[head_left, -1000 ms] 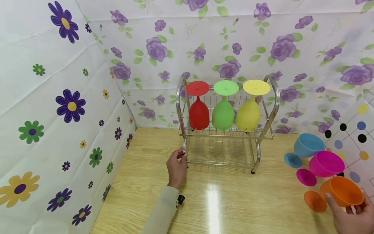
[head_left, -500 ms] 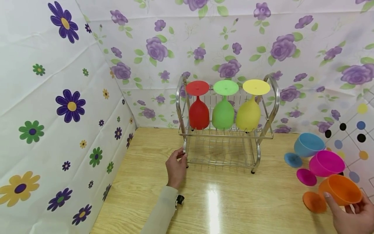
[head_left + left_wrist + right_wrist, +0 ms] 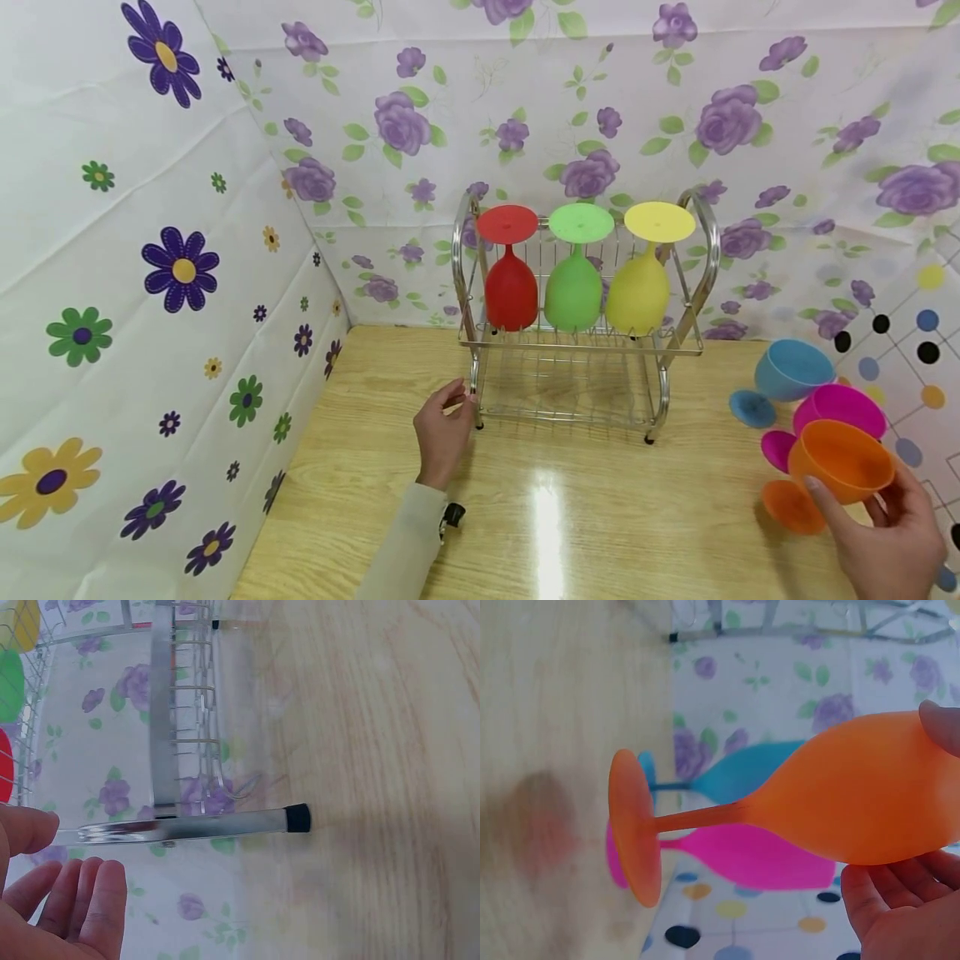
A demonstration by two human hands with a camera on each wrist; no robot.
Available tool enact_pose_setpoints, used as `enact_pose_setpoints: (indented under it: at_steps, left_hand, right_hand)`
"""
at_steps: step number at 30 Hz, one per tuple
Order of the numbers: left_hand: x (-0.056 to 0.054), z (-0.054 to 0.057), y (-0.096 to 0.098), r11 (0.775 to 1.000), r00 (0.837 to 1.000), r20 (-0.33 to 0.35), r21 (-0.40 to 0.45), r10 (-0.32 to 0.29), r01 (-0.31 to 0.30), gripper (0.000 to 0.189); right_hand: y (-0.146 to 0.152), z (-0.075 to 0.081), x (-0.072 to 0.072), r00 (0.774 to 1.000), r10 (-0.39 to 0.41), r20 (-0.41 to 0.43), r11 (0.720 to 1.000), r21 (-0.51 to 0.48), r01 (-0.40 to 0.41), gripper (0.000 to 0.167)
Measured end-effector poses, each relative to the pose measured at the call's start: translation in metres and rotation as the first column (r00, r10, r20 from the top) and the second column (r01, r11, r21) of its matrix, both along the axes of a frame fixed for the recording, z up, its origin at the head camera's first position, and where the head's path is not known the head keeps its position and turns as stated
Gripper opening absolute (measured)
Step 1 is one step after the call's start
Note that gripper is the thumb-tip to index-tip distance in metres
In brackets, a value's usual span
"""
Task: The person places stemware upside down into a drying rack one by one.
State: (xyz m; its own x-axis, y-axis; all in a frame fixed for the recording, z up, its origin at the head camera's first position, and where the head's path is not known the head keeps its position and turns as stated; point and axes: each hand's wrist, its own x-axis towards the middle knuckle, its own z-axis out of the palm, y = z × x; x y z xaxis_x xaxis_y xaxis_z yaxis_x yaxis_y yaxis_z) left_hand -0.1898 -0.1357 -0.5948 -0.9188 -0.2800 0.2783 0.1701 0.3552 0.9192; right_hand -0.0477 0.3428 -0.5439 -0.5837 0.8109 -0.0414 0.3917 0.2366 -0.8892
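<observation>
The right hand point(image 3: 888, 533) holds an orange goblet point(image 3: 840, 462) by its bowl, at the near right of the scene. Its fingers point(image 3: 892, 889) curl round one side of the bowl and the thumb presses the other. The goblet is lifted off the counter point(image 3: 337, 467), foot down and mouth up, and from the head camera it covers part of a pink goblet point(image 3: 840, 406). The pink goblet stands upright on the counter, with a blue goblet point(image 3: 795, 371) upright just on its far side.

The left hand point(image 3: 441, 433) is beside the left front leg of a metal rack point(image 3: 581, 348). Its fingers point(image 3: 105, 907) are loosely bent and well apart from the thumb, which comes close to the leg; whether it touches the metal cannot be told. A pale sleeve point(image 3: 405, 533) covers that forearm.

The two-tier rack stands at the far middle of the counter. On its upper tier, in a row from left to right, a red goblet point(image 3: 512, 292), a green goblet point(image 3: 573, 292) and a yellow goblet point(image 3: 639, 296) sit upside down, the yellow one tilted to the right.
</observation>
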Motion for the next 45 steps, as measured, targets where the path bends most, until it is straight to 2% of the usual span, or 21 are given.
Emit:
enact_pose_setpoints:
  at_steps: [9, 11, 13, 15, 18, 21, 24, 32, 38, 42, 45]
  left_hand:
    - [0.018, 0.018, 0.006, 0.999, 0.999, -0.014, 0.016, -0.046, 0.046, 0.037]
    - [0.024, 0.023, 0.009, 0.997, 0.998, -0.008, 0.018, -0.07, 0.07, 0.039]
    - [0.032, 0.03, 0.013, 0.994, 0.995, 0.001, 0.028, -0.102, 0.102, 0.042]
    - [0.041, 0.039, 0.016, 0.989, 0.99, 0.012, 0.041, -0.141, 0.14, 0.045]
    - [0.054, 0.049, 0.022, 0.979, 0.979, 0.02, 0.045, -0.202, 0.201, 0.048]
    - [0.064, 0.057, 0.029, 0.965, 0.965, 0.024, 0.037, -0.262, 0.261, 0.05]
    - [0.072, 0.061, 0.035, 0.95, 0.949, 0.035, 0.034, -0.312, 0.311, 0.052]
    - [0.089, 0.073, 0.05, 0.901, 0.897, 0.087, 0.021, -0.433, 0.433, 0.061]
    - [0.101, 0.079, 0.062, 0.868, 0.867, 0.056, -0.015, -0.495, 0.497, 0.064]
    - [0.106, 0.081, 0.068, 0.85, 0.851, 0.015, -0.037, -0.525, 0.525, 0.064]
    - [0.108, 0.081, 0.072, 0.843, 0.843, -0.005, -0.045, -0.537, 0.537, 0.066]
  right_hand:
    - [-0.019, 0.02, -0.002, 0.987, 0.161, -0.009, 0.981, 0.113, -0.159, 0.084]
    - [-0.025, 0.024, -0.001, 0.976, 0.217, -0.007, 0.966, 0.145, -0.214, 0.086]
    - [-0.032, 0.029, 0.0, 0.957, 0.289, -0.01, 0.94, 0.193, -0.282, 0.088]
    - [-0.039, 0.034, 0.001, 0.925, 0.379, -0.004, 0.893, 0.262, -0.365, 0.091]
    - [-0.048, 0.042, 0.003, 0.859, 0.512, 0.012, 0.789, 0.388, -0.475, 0.096]
    - [-0.058, 0.047, 0.002, 0.796, 0.603, 0.042, 0.677, 0.501, -0.539, 0.101]
    - [-0.07, 0.052, 0.0, 0.747, 0.663, 0.058, 0.593, 0.569, -0.57, 0.105]
    - [-0.103, 0.06, -0.008, 0.6, 0.796, 0.076, 0.408, 0.665, -0.626, 0.109]
    - [-0.124, 0.064, -0.015, 0.527, 0.836, 0.154, 0.256, 0.74, -0.622, 0.108]
    - [-0.137, 0.066, -0.019, 0.474, 0.864, 0.17, 0.188, 0.764, -0.617, 0.105]
    - [-0.146, 0.068, -0.021, 0.452, 0.872, 0.188, 0.158, 0.766, -0.623, 0.103]
